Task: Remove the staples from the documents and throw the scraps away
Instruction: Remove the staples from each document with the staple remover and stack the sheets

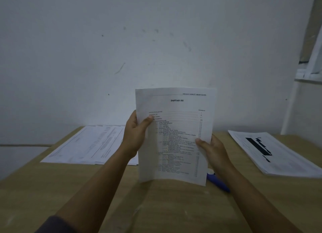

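Note:
A printed document [176, 133] headed "DAFTAR ISI" stands upright over the middle of the wooden table [104, 189], its bottom edge near the tabletop. My left hand [135, 135] grips its left edge, thumb on the front of the page. My right hand [211, 150] holds the right edge lower down, thumb on the front. A blue tool [217, 181] lies on the table behind the document's lower right corner, partly hidden. No staple can be made out.
A spread stack of papers [87, 145] lies at the table's back left. Another stack with a black graphic [275, 152] lies at the back right. A white wall stands just behind the table.

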